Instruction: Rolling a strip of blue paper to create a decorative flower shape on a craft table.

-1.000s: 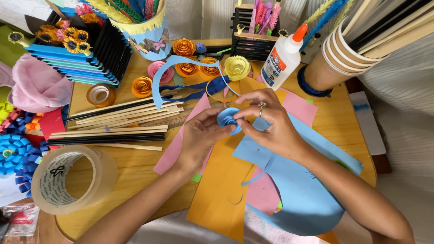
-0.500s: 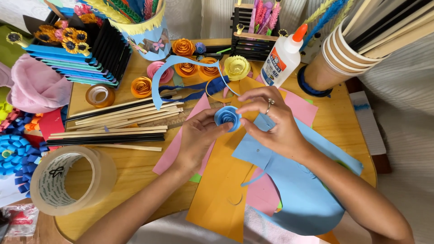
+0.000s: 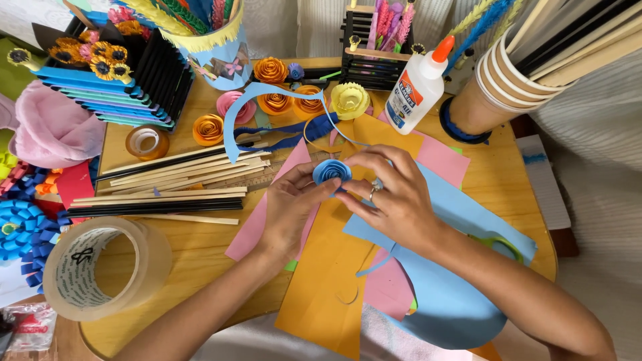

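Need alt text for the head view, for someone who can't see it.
Both hands, left hand and right hand, hold a rolled blue paper rose over coloured paper sheets on a wooden table, with a glue bottle behind.

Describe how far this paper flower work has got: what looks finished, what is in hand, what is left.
Done: rolled orange roses, a pink one and a yellow one sit at the back of the table. In hand: the left hand and right hand pinch a blue paper rose, coiled tight. Left: a loose blue strip trails from it, and uncut paper sheets lie beneath.
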